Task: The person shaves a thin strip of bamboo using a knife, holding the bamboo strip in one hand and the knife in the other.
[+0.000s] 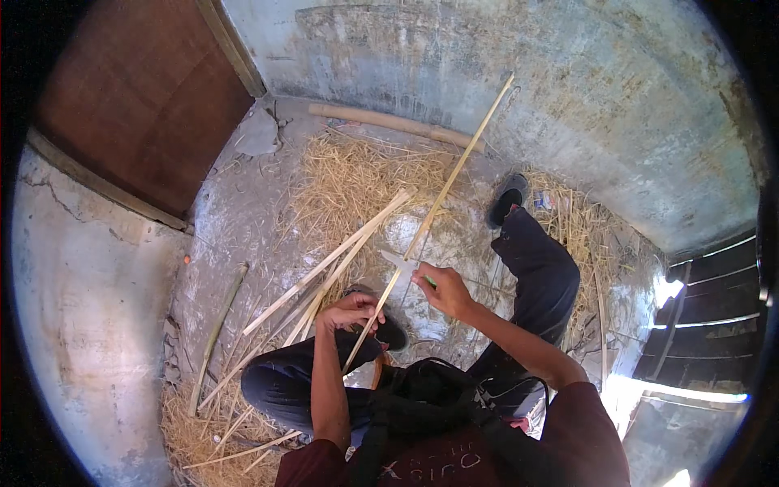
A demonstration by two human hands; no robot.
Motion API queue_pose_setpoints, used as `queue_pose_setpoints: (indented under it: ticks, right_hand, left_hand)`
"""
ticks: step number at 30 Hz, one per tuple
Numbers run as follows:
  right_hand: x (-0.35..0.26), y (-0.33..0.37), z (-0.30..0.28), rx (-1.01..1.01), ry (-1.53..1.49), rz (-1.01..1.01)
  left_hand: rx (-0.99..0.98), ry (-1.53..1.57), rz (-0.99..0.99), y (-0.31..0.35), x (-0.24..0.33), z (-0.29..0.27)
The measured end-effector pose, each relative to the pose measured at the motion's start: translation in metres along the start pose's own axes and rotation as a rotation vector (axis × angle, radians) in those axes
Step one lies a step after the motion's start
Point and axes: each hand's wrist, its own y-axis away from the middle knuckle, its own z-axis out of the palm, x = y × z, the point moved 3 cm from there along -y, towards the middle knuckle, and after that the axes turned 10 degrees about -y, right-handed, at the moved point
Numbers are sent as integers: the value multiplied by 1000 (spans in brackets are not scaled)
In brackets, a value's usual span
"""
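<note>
A long, pale bamboo strip (442, 192) slants from near my lap up toward the far wall. Fingers of my left hand (351, 312) are closed around its lower part, above my bent left knee. My right hand (442, 290) grips a knife by its handle, of which a bit of green shows. The knife's pale blade (398, 260) lies across the strip, a little farther along than my left hand. Whether the edge bites into the bamboo I cannot tell. Several split bamboo strips (324, 264) lie in a loose bundle left of the held one.
Curly shavings (357, 183) are heaped on the floor ahead, with more at the lower left. A bamboo pole (389, 122) lies along the blue wall (454, 57). Another greenish bamboo piece (217, 341) rests at left. A brown door (146, 97) stands at the upper left.
</note>
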Motion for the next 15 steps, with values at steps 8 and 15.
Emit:
queue_pose_setpoints:
  ticks: [8, 15]
  right_hand:
    - [17, -4, -6, 79, -44, -71]
    - [19, -13, -24, 98, 0, -18]
  left_hand:
    - [-17, -82, -43, -3, 12, 8]
    - [-8, -113, -75, -4, 17, 10]
